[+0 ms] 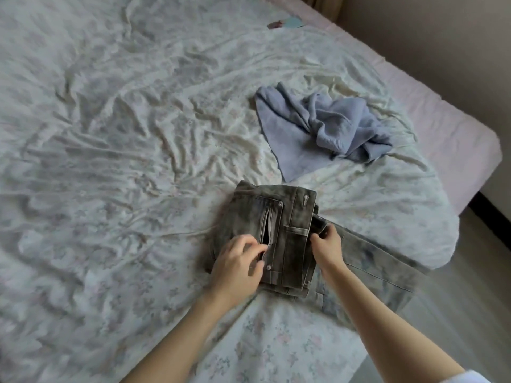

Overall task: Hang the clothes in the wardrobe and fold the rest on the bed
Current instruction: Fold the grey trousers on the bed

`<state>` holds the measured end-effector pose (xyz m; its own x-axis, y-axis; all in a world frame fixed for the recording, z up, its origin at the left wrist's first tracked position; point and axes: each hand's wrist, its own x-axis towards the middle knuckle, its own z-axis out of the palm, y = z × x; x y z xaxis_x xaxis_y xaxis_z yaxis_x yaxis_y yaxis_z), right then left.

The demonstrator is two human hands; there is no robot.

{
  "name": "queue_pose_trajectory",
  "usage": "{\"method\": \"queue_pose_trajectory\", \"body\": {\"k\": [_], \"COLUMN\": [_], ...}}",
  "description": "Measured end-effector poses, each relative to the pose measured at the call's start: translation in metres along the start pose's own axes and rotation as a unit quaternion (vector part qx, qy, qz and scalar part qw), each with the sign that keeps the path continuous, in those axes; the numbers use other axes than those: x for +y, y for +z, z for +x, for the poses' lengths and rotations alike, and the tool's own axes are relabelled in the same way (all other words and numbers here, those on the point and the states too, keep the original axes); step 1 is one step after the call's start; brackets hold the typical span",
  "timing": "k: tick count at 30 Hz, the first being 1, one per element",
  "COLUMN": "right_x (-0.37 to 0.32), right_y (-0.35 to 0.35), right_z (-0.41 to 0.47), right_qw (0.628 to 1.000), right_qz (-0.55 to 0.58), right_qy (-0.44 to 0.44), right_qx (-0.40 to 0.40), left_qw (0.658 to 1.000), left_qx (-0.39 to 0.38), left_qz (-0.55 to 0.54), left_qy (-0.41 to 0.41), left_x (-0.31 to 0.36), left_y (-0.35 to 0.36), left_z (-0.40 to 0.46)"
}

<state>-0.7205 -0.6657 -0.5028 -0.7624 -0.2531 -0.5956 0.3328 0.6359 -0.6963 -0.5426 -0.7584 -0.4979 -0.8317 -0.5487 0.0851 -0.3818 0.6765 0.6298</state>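
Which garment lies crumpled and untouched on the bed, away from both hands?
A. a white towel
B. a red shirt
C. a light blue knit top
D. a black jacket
C: the light blue knit top lies bunched on the floral sheet, apart from the grey jeans that the left hand and right hand are folding.

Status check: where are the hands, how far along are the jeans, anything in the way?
Left hand resting on folded jeans; right hand gripping their edge. Legs trail off bed. Blue sweater unfolded beyond, not obstructing.

Small pink-and-teal item (pixel 284 23) at far bed edge, beige wall (pixel 442 37)
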Motion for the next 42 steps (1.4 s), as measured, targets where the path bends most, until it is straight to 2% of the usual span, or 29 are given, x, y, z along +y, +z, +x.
{"method": "queue_pose_trajectory", "body": {"k": [1,2,4,5,7,9,10,12,14,16,18,20,23,26,29,31,33,35,37,39,42], "right_x": [0.004,0.008,0.014,0.016,0.013,0.001,-0.007,-0.016,-0.004,0.019,0.032,0.034,0.033,0.041,0.052,0.055,0.055,0.054,0.052,0.049,0.042], "right_y": [0.000,-0.001,-0.003,-0.004,0.000,0.016,0.027,0.046,0.050,0.038,0.023,0.018,0.028,0.037,0.042,0.042,0.039,0.035,0.032,0.030,0.026], "right_z": [0.002,0.001,-0.004,-0.008,-0.012,-0.006,0.000,0.013,0.029,0.044,0.053,0.054,0.041,0.019,0.001,-0.005,-0.009,-0.013,-0.019,-0.022,-0.027], "right_qw": [0.999,0.997,0.991,0.983,0.942,0.864,0.821,0.752,0.716,0.719,0.726,0.733,0.754,0.802,0.819,0.824,0.829,0.832,0.841,0.863,0.914], "right_qz": [-0.035,-0.066,-0.106,-0.130,-0.204,-0.293,-0.351,-0.478,-0.574,-0.613,-0.627,-0.627,-0.598,-0.542,-0.522,-0.516,-0.507,-0.502,-0.489,-0.450,-0.343], "right_qy": [0.009,0.018,0.014,-0.021,-0.188,-0.376,-0.433,-0.452,-0.397,-0.326,-0.281,-0.263,-0.271,-0.246,-0.222,-0.213,-0.211,-0.210,-0.202,-0.193,-0.169], "right_qx": [0.006,0.022,0.084,0.130,0.187,0.160,0.123,0.038,-0.014,-0.021,-0.017,-0.015,-0.019,-0.052,-0.089,-0.099,-0.104,-0.108,-0.117,-0.126,-0.135], "left_qw": [0.998,0.992,0.956,0.939,0.924,0.919,0.920,0.923,0.926,0.931,0.942,0.951,0.947,0.935,0.929,0.937,0.939,0.925,0.909,0.902,0.916], "left_qx": [0.014,-0.036,-0.182,-0.228,-0.262,-0.267,-0.258,-0.247,-0.239,-0.229,-0.218,-0.191,-0.189,-0.213,-0.250,-0.227,-0.170,-0.134,-0.149,-0.176,-0.189], "left_qz": [0.052,0.101,0.182,0.216,0.255,0.278,0.287,0.294,0.290,0.281,0.254,0.237,0.257,0.276,0.246,0.206,0.156,0.129,0.102,0.058,0.028], "left_qy": [-0.025,-0.070,-0.138,-0.138,-0.109,-0.080,-0.061,-0.014,0.026,0.033,-0.013,-0.048,-0.037,-0.067,-0.117,-0.165,-0.253,-0.331,-0.377,-0.389,-0.353], "left_x": [-0.006,-0.012,-0.024,-0.029,-0.034,-0.036,-0.036,-0.038,-0.044,-0.047,-0.043,-0.041,-0.049,-0.058,-0.064,-0.063,-0.061,-0.061,-0.064,-0.072,-0.071], "left_y": [0.002,0.004,0.017,0.027,0.042,0.046,0.044,0.037,0.033,0.029,0.029,0.033,0.048,0.059,0.062,0.057,0.049,0.039,0.025,0.013,-0.001], "left_z": [0.005,0.010,0.016,0.014,0.008,0.003,0.001,-0.005,-0.014,-0.017,-0.009,0.011,0.057,0.097,0.111,0.107,0.093,0.077,0.071,0.079,0.087]}}
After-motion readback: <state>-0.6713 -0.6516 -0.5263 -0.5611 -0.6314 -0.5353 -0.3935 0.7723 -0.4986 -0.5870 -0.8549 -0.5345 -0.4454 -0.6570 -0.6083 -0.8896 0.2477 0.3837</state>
